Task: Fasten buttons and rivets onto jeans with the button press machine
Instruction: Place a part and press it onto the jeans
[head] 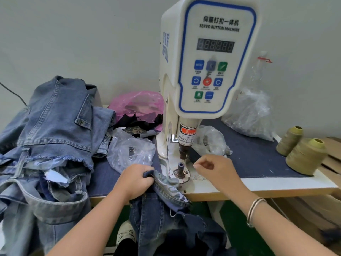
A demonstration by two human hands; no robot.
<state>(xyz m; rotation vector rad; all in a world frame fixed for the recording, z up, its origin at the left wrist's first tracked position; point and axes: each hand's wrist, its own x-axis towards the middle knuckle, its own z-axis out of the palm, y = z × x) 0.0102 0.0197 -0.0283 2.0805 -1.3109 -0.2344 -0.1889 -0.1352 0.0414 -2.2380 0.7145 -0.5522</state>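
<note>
A white servo button press machine (206,58) stands at the table's middle. Its upper punch (184,150) hangs above the lower die post (180,168). My left hand (135,179) is shut on the waistband of a pair of blue jeans (166,204), which drapes off the front edge just left of the die. My right hand (214,166) hovers right of the die, thumb and forefinger pinched together; whatever small part sits between them is too small to tell.
A heap of jeans (53,130) fills the left side. Clear bags of hardware (129,150) (212,139) flank the machine. A pink bag (138,104) and a large clear bag (252,111) lie behind. Two olive thread cones (304,156) stand at right.
</note>
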